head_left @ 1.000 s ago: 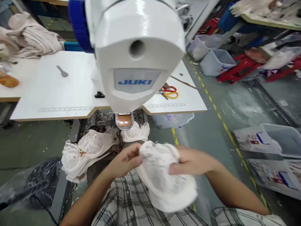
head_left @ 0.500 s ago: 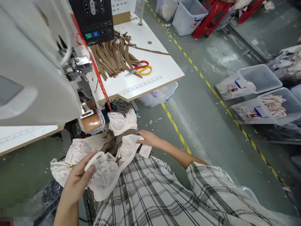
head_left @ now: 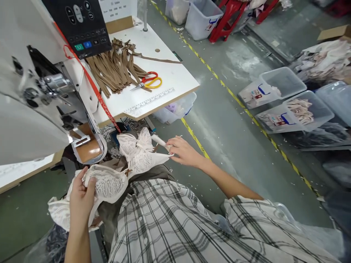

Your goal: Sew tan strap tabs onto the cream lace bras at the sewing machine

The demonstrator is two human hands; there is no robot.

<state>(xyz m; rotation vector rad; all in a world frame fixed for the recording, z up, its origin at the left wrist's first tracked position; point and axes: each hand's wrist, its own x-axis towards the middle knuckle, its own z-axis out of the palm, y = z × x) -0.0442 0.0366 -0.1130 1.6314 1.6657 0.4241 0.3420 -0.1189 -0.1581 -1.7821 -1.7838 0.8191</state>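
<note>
A white lace bra (head_left: 120, 175) lies stretched across my lap between both hands. My left hand (head_left: 80, 197) is closed on its left cup at the lower left. My right hand (head_left: 185, 151) pinches the bra's right end, out to the right above the floor. More white lace bras (head_left: 137, 142) are piled just beyond, under the head of the white sewing machine (head_left: 33, 109), whose brown tape roll (head_left: 89, 148) hangs close above the left cup.
The white table (head_left: 164, 91) holds a heap of brown straps (head_left: 115, 69) and red-and-yellow scissors (head_left: 149, 81). A black control panel (head_left: 79, 23) stands on the machine. Clear plastic bins (head_left: 285, 109) stand on the green floor to the right, past a yellow line (head_left: 238, 102).
My view has swung right, off the machine's front. The bra, bunched in both hands before, is now pulled out wide: my left hand went down-left, my right hand out to the right.
</note>
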